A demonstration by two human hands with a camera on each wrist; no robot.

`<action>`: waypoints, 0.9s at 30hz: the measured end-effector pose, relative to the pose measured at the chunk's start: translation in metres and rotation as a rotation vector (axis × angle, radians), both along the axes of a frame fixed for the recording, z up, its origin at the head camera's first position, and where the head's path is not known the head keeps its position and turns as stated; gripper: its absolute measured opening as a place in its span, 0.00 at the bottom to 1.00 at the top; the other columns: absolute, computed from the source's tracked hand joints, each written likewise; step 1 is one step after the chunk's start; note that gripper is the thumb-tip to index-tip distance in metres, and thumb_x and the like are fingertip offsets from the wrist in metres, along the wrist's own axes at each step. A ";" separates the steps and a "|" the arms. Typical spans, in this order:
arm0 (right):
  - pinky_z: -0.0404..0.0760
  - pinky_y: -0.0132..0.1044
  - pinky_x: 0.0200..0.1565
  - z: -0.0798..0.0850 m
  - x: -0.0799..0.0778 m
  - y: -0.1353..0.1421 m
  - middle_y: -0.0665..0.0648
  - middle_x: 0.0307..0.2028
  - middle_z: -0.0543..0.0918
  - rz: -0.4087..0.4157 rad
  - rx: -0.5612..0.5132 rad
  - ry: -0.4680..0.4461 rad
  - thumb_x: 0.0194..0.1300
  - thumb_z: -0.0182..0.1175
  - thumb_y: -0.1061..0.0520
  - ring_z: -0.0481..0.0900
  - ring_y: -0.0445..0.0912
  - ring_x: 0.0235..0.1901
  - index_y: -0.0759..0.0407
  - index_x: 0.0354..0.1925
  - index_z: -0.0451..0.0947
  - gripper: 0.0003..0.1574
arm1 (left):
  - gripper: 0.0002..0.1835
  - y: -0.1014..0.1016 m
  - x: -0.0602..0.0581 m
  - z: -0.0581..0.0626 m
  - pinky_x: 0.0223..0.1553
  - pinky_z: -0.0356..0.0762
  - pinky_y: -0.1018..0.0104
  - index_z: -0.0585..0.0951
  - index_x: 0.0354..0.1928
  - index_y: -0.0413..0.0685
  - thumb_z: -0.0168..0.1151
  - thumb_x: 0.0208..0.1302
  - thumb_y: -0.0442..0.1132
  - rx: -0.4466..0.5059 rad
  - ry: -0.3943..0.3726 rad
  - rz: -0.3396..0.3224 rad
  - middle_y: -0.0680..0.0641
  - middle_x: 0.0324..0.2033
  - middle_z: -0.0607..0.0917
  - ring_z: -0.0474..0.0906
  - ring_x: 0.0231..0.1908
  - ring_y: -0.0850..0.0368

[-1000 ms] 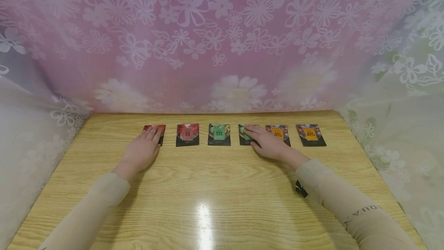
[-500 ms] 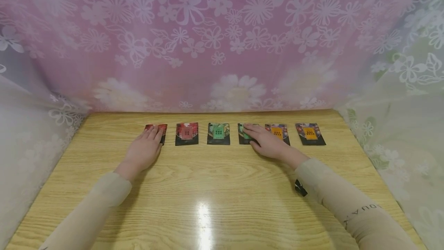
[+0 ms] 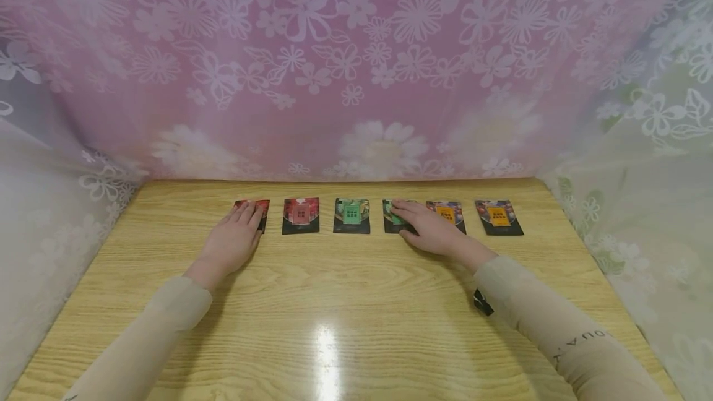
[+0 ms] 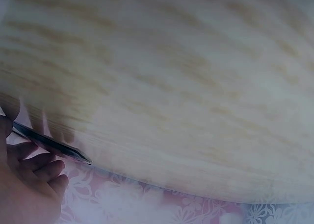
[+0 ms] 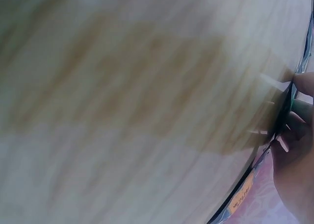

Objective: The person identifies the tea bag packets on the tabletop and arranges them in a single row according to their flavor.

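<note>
The left hand (image 3: 229,245) rests with extended fingers over the leftmost red-and-black sachet (image 3: 264,206), covering most of it. In the left wrist view this sachet (image 4: 54,148) shows edge-on beside the fingers. The right hand (image 3: 433,229) lies with its fingertips on a green-and-black sachet (image 3: 393,223), the fourth from the left. Its back and wrist overlap the lower part of an orange-labelled sachet (image 3: 447,208) in the head view. In the right wrist view the green sachet (image 5: 285,109) appears edge-on at the fingers.
Another red sachet (image 3: 301,215), another green sachet (image 3: 351,215) and another orange-labelled sachet (image 3: 499,216) complete a row along the back of the wooden table (image 3: 289,314). A small black object (image 3: 483,302) lies by the right sleeve. Floral curtains (image 3: 356,79) surround the table.
The left hand and the red sachet under it have shifted slightly right, toward the second red sachet. The right hand stays on the green sachet.
</note>
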State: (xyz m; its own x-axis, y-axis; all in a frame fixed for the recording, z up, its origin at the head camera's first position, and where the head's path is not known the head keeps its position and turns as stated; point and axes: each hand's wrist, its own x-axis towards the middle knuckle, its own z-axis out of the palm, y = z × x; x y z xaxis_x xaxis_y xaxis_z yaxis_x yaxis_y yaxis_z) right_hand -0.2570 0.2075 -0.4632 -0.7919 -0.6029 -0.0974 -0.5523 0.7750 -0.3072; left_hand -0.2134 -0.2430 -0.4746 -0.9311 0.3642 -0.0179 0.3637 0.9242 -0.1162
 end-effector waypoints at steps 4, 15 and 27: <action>0.65 0.64 0.79 0.001 0.000 0.000 0.64 0.83 0.59 0.001 0.004 0.008 0.79 0.60 0.53 0.59 0.64 0.82 0.62 0.82 0.61 0.40 | 0.32 0.001 0.001 0.001 0.83 0.60 0.41 0.64 0.79 0.32 0.51 0.84 0.45 0.010 0.002 -0.002 0.29 0.78 0.66 0.62 0.80 0.33; 0.66 0.65 0.79 0.000 -0.001 0.001 0.65 0.82 0.61 0.011 0.001 0.032 0.79 0.61 0.53 0.60 0.64 0.81 0.62 0.81 0.61 0.41 | 0.33 0.001 0.001 -0.001 0.84 0.56 0.41 0.63 0.80 0.32 0.50 0.84 0.46 0.002 0.008 0.008 0.30 0.79 0.64 0.60 0.80 0.34; 0.64 0.66 0.79 0.005 0.002 0.005 0.63 0.83 0.60 -0.004 -0.028 0.027 0.79 0.62 0.50 0.59 0.64 0.81 0.60 0.82 0.60 0.43 | 0.33 -0.003 0.003 0.005 0.84 0.55 0.39 0.62 0.80 0.32 0.48 0.84 0.47 0.059 -0.007 0.024 0.29 0.80 0.63 0.57 0.81 0.32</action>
